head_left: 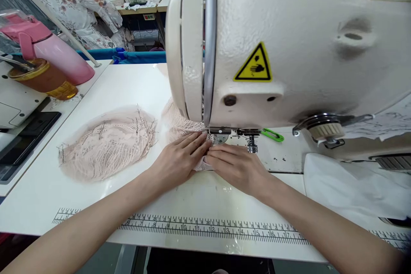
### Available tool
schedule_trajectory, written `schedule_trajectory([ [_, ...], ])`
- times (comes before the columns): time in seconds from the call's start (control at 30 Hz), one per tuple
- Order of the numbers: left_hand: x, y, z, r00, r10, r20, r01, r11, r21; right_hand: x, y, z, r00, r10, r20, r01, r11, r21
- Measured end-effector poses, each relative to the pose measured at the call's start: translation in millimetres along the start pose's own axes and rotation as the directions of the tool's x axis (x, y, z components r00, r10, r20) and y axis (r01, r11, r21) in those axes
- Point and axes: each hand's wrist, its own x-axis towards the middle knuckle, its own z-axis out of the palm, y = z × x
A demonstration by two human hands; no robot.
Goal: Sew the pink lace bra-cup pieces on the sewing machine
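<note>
Taking the two hands as the clock's centre, the white worktable [180,205] spreads beneath everything, giving the fabric a flat, smooth support. The sewing machine [305,51] reaches in from three o'clock, its head just past twelve, so the needle area sits right by the fingertips.

Toward half past ten, beyond the table, is another person's floral sleeve [99,8]. White cloth [353,180] lies bunched at three o'clock, out of the hands' way. A loose lace piece [109,150] rests at nine o'clock, spread out and within easy reach of the left side. The pink bottle [61,55] and amber cup [45,77] stand near ten o'clock, probably set well apart to spare the fabric.

The left hand [176,156] lies palm down, fingers nearly together and pointing to two o'clock; the right hand [239,165] comes in with closed, slightly bent fingers pointing to ten. Both press on the pale pink lace [180,124], which runs under the machine head, likely to keep it flat and steady there. Whether either thumb pinches it from below, I cannot tell.

Smallest, the green tool [272,134] lies between two and three o'clock, handy to the right hand.
</note>
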Motion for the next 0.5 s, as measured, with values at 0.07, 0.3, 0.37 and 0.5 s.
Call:
schedule_trajectory([
  [0.07,0,1,0.2,1.000,-0.005,0.009,0.005,1.000,0.000,0,0,0,1.000,0.000,0.002,0.000,1.000,-0.006],
  [0.3,-1,-5,1.4,1.000,0.019,0.006,-0.019,1.000,-0.020,0,-3,2,0.999,-0.020,-0.026,0.019,1.000,-0.025],
  [0.37,-2,-10,0.4,0.999,0.044,0.018,-0.043,0.998,-0.043,3,-5,2,0.999,-0.029,-0.045,0.027,0.999,-0.036],
  [0.5,-3,-21,-2.9,0.996,0.085,0.040,-0.081,0.992,-0.095,10,-8,1,0.993,-0.070,-0.096,0.064,0.996,-0.067],
])
